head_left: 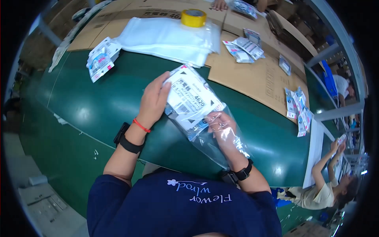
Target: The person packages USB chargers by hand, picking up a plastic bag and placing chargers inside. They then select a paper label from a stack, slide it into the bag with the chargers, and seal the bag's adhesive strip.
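The white-labelled bundle of packs (188,98) sits between the two hands, held up over the green surface (90,114) in front of the person's chest. The left hand (154,98) grasps its left edge, thumb on the label's face; the right hand (222,123) is curled at its lower right edge, fingertips touching it, though whether they truly grip cannot be told. One clear plastic bag (211,148) hangs around the bundle's lower end and beside the right wrist. Beyond lie one yellow tape roll (193,18), resting on one stack of clear bags (158,37), and flattened cardboard (252,85). Loose blister packs form three clusters: one at left (102,59), one on the cardboard (244,49), one at right (299,110); their exact numbers are unclear. One single pack (284,65) lies between the latter two.
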Demonstrator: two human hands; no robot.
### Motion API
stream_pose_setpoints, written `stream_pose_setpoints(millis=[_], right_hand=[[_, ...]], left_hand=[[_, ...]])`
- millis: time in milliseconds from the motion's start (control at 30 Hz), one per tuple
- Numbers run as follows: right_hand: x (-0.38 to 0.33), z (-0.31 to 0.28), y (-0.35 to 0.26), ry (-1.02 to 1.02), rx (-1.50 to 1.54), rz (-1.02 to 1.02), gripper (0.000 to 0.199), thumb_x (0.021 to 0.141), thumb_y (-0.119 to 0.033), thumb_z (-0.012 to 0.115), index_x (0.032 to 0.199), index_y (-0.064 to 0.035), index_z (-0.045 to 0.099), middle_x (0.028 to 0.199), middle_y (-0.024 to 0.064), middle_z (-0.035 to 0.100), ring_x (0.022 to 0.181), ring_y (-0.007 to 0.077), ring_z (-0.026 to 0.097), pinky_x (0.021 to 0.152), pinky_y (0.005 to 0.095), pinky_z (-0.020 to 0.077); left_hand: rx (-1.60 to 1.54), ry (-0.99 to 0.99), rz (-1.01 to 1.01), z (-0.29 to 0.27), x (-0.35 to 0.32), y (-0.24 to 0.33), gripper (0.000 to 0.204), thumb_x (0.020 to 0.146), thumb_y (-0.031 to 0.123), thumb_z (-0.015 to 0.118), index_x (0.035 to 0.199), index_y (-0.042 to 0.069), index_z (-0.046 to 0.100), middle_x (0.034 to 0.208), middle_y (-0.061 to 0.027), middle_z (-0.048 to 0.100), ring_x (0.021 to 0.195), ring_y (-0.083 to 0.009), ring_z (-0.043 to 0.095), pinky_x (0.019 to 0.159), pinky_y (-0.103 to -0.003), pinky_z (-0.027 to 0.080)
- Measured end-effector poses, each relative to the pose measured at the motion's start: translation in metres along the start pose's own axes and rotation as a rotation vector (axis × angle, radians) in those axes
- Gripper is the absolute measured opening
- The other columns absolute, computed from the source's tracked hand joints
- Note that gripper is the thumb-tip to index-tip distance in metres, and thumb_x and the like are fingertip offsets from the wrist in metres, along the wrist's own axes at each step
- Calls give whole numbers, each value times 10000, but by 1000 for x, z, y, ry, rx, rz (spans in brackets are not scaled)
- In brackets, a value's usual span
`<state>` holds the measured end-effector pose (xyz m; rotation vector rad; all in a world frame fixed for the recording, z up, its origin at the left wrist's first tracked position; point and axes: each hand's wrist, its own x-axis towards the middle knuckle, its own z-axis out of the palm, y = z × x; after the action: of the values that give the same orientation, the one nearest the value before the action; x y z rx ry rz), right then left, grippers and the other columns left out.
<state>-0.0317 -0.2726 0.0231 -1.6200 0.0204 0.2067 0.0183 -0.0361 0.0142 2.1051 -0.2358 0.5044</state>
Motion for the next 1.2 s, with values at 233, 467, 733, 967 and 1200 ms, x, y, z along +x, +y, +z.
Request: stream_pose_setpoints(millis=[233, 467, 733, 967, 1200], right_hand=[[-26, -31, 18, -21, -21, 180, 323, 899, -155, 624, 1193, -34, 568, 732, 4, 600, 602, 59, 533, 510, 189, 389], [-56, -75, 33, 114, 170, 33, 645, 935, -87, 529, 1480, -61, 185, 915, 99, 636, 605, 59, 524, 536, 179, 423], [-87, -96, 39, 377, 312, 21, 643, 949, -77, 507, 1485, -72, 151, 1025, 113, 620, 629, 80, 544, 540, 188, 439], [-81, -184, 35, 737, 370, -285, 651, 946, -93, 523, 1476, -46, 148, 1049, 117, 614, 705, 97, 555, 594, 210, 456], [-96, -180, 34, 347, 233, -88, 278, 916, -100, 584, 1177, -6, 563, 945, 55, 630, 693, 71, 522, 598, 211, 437]], left_hand=[[240, -117, 168, -7, -4, 41, 443, 933, 290, 520, 1312, 61, 508, 1366, -174, 473, 1306, -380, 379, 1099, -527, 193], [376, -526, 431, 19, -25, 82, 552, 862, 401, 588, 1336, 128, 506, 1445, -112, 402, 1365, -346, 304, 1117, -538, 161], [487, -630, 536, 38, -21, 76, 599, 834, 432, 610, 1344, 137, 502, 1461, -112, 382, 1360, -349, 310, 1110, -532, 191], [574, -564, 605, 38, -14, 69, 622, 820, 449, 623, 1337, 124, 508, 1461, -116, 383, 1344, -355, 336, 1101, -541, 196], [597, -423, 612, 48, -14, 79, 629, 818, 460, 626, 1327, 108, 513, 1452, -129, 394, 1363, -354, 311, 1114, -535, 169]])
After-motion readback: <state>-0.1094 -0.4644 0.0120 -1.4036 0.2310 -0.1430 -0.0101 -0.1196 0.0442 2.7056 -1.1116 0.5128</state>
